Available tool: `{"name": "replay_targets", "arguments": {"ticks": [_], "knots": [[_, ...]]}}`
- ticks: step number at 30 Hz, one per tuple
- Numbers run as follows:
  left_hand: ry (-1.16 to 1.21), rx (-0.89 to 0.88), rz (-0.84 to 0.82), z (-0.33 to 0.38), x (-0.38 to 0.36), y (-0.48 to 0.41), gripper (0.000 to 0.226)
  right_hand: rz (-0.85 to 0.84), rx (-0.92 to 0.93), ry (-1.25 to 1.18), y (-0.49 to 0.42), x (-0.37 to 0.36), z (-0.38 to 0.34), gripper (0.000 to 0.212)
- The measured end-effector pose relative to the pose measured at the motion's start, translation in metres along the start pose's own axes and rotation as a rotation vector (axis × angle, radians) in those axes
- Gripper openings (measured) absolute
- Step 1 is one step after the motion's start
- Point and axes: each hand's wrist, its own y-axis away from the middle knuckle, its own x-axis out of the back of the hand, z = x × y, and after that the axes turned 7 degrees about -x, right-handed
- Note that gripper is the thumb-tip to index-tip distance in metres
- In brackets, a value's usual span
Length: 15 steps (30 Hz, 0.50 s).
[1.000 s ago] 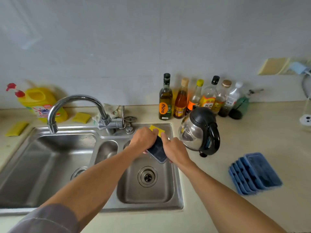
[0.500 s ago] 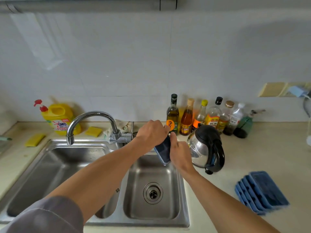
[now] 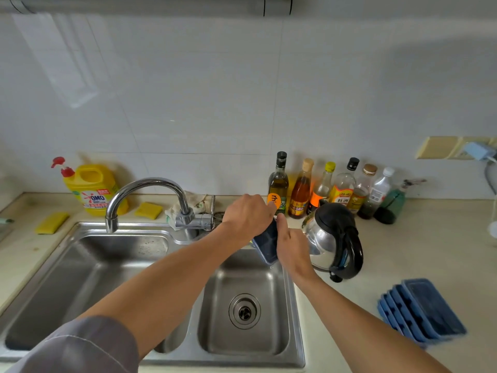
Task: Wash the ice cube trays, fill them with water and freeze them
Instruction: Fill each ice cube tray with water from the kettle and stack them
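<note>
A yellow plastic detergent jug (image 3: 91,187) stands at the left, behind the steel double sink (image 3: 80,278). Above the right basin the left hand (image 3: 246,215) grips the top of a dark blue plastic ice cube tray (image 3: 266,244), which is tilted. The right hand (image 3: 291,246) holds its right side. A stack of blue ice cube trays (image 3: 422,310) lies on the counter at the far right.

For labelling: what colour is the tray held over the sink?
Dark blue tray, head view.
</note>
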Motion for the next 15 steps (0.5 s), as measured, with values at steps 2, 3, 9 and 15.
{"name": "replay_targets", "arguments": {"ticks": [2,3,9,15], "knots": [[-0.012,-0.001,0.063,0.006,0.007,-0.001,0.035,-0.011,-0.08,-0.215,0.005,-0.007,0.0,0.064],[-0.037,0.0,0.083,0.01,0.011,-0.001,0.043,-0.003,-0.108,-0.285,0.006,-0.01,0.0,0.062],[-0.181,-0.056,0.154,0.009,0.014,-0.004,0.054,0.055,-0.095,-0.315,0.004,-0.014,-0.008,0.068],[0.176,0.095,0.077,-0.02,-0.003,-0.002,0.038,-0.048,0.05,0.159,-0.008,-0.001,-0.014,0.069]]}}
